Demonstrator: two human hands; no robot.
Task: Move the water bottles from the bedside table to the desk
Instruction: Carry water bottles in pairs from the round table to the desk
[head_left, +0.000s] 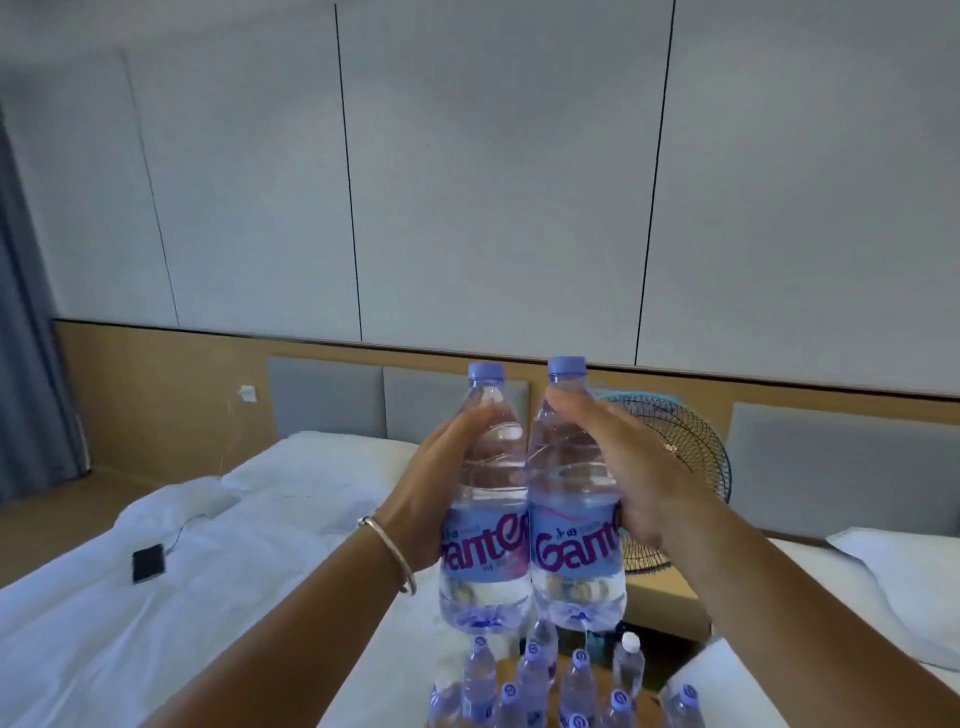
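i had two big bottles up in the air, left hand (431, 493) wrapped round one (483, 499), right hand (639, 467) round the other (574, 499), touching side by side. approx a dozen small bottles (530, 680) were on the bedside table below; desk not in view, so most of the job looked left.

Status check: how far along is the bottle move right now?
Done: nothing confirmable, since the desk is out of view. In hand: the left hand grips one large water bottle and the right hand grips a second large bottle, both upright, side by side, lifted above the bedside table. Left: a cluster of smaller bottles, one white-capped, stands on that table.
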